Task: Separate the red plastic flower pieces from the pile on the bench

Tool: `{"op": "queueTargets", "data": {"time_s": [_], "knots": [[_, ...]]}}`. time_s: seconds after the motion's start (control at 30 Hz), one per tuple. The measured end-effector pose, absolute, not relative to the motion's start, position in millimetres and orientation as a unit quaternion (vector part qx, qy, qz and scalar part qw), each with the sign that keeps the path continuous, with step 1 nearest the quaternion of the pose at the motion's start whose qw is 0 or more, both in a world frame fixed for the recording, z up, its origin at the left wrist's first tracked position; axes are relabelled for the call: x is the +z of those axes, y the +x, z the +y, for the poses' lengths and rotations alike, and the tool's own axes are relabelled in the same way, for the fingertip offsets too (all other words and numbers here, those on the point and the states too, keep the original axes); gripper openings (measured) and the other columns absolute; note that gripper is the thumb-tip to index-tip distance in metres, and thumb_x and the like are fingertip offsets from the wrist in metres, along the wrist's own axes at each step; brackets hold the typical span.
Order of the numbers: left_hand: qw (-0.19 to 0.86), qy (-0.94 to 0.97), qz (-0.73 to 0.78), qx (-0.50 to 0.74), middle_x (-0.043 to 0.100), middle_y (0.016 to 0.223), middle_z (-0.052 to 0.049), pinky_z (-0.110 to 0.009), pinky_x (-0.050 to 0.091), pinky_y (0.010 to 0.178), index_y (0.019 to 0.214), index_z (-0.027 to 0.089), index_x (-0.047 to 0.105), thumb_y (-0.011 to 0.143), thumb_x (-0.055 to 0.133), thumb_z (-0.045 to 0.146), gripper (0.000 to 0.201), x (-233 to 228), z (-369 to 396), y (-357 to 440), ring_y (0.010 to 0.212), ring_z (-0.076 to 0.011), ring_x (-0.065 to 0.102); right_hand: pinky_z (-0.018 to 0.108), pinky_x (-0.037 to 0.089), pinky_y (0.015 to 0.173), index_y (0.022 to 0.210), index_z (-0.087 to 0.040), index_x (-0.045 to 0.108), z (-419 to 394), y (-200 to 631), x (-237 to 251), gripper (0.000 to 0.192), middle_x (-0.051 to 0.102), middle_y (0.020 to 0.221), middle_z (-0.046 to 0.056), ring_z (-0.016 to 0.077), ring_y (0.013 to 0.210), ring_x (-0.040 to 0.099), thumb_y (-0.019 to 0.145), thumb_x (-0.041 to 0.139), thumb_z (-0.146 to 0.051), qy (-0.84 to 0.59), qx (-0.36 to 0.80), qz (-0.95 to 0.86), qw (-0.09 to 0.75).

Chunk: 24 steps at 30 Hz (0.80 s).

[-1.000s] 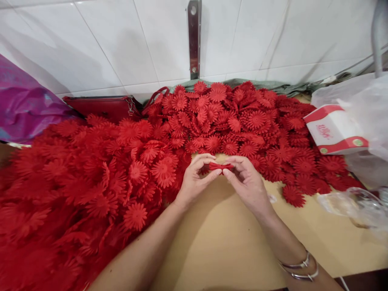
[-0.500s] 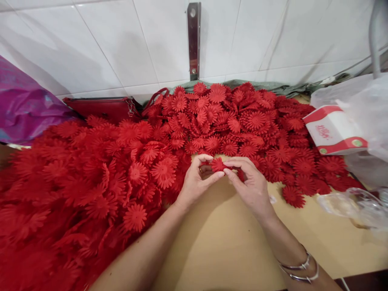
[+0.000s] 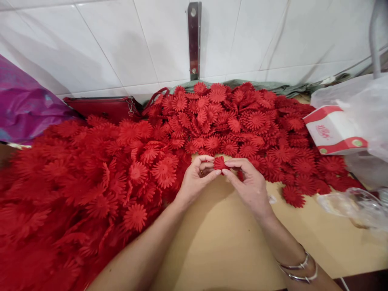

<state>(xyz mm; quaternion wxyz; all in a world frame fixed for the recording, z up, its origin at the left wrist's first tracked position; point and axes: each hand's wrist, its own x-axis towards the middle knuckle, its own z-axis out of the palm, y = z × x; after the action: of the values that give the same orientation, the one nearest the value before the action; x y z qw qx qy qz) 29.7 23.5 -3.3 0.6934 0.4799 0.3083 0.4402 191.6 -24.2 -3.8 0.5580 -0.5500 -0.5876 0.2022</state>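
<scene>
white tiled wall [image 3: 121,44] runs along the back, with a vertical metal bracket [image 3: 194,40] fixed to it above the middle of the work area.

tan counter [image 3: 224,242] carries everything; its bare part lies near the viewer, under the forearms.

heap of red flowers [image 3: 91,178] covers the left and back of the counter: the left portion is piled loose and tumbled, the back-right portion lies flatter, faces up, reaching towards the right edge.

purple plastic bag [image 3: 24,105] sits at the far left against the wall. clear plastic bag [image 3: 357,101] sits at the far right; a second crumpled clear wrapper [image 3: 357,206] lies on the counter below it.

red handbag [image 3: 106,107] lies along the wall behind the heap, partly buried by flowers.

white and red box [image 3: 333,129] rests at the right edge of the flowers, against the clear bag.

left hand [image 3: 195,180] and right hand [image 3: 250,184] meet at the near edge of the heap, just above the bare counter. two silver bangles [image 3: 298,268] sit on the right wrist.

single red flower [image 3: 220,163] is held between both hands, clear of the counter, just in front of the heap. left grip: thumb and forefinger pinched closed on the flower's left side. right grip: thumb and forefinger pinched closed on its right side. the flower appears bunched or folded; exact shape cannot be told.
</scene>
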Motion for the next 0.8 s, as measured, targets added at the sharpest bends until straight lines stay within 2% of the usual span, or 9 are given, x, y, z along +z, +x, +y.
{"op": "queueTargets", "data": {"time_s": [0.1,0.47,0.8], "knots": [[0.711,0.467,0.305,0.429,0.077,0.100,-0.003,-0.026,0.051,0.086,0.115,0.020,0.061,0.078,0.084,0.030,0.044,-3.4,24.9,29.0,0.087,-0.0138,0.071,0.040,0.053,0.095,0.096,-0.024,0.070,-24.4,191.2,-3.3,0.007,0.069,0.102,0.005,0.0198,0.102,0.067,0.090,0.071,-0.021,-0.542,0.183,-0.594,0.566],[0.719,0.438,0.307,0.444,0.074,0.089,0.001,-0.025,0.049,0.086,0.107,0.018,0.065,0.071,0.089,0.024,0.044,-7.6,30.5,27.2,0.082,-0.0111,0.069,0.041,0.053,0.097,0.096,-0.024,0.074,-24.7,194.9,-3.2,0.008,0.070,0.105,0.005,0.0205,0.106,0.067,0.090,0.071,-0.021,-0.533,0.240,-0.580,0.567],[0.722,0.435,0.309,0.440,0.075,0.090,0.000,-0.026,0.049,0.086,0.104,0.018,0.065,0.072,0.088,0.025,0.041,-7.7,30.5,27.7,0.082,-0.0113,0.069,0.041,0.053,0.098,0.095,-0.024,0.073,-26.2,192.9,-0.3,0.009,0.070,0.103,0.005,0.0197,0.101,0.068,0.089,0.072,-0.018,-0.550,0.161,-0.603,0.555]]}}
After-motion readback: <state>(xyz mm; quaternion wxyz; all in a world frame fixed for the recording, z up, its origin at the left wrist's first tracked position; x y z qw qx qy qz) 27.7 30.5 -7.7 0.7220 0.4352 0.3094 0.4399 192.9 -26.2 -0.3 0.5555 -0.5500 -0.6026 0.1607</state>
